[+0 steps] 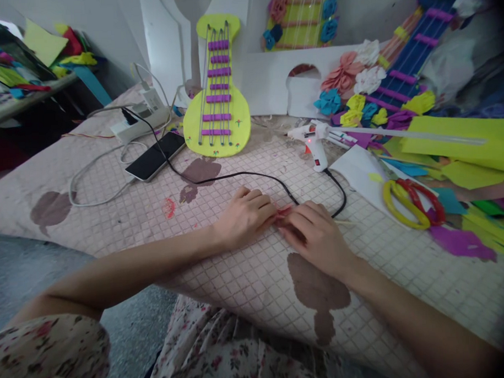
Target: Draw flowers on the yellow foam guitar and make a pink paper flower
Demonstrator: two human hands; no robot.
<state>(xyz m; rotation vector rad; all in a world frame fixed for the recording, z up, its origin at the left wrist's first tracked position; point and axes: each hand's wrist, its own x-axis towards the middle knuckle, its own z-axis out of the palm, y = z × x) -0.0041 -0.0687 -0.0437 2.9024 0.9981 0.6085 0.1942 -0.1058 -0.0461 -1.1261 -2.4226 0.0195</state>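
At the middle of the table both my hands meet over a small reddish-pink piece (283, 212), thin like craft paper or foam; my fingers cover most of it. My left hand (248, 218) is closed, pinching its left side. My right hand (317, 236) curls in from the other side, thumb and fingers closed on the same piece. A thin pale stick (344, 223) pokes out beyond my right hand; whether I hold it is unclear. The black cord (272, 177) passes just behind my hands. A white glue gun (316, 145) with a lit red light stands farther back.
Scissors (406, 204) with yellow and red handles lie at right beside coloured sheets (461, 154). A yellow paper guitar (216, 107) leans at the back, near a phone (155, 156) and a power strip (140, 121). Paper flowers (343, 73) adorn a blue instrument neck (417, 62).
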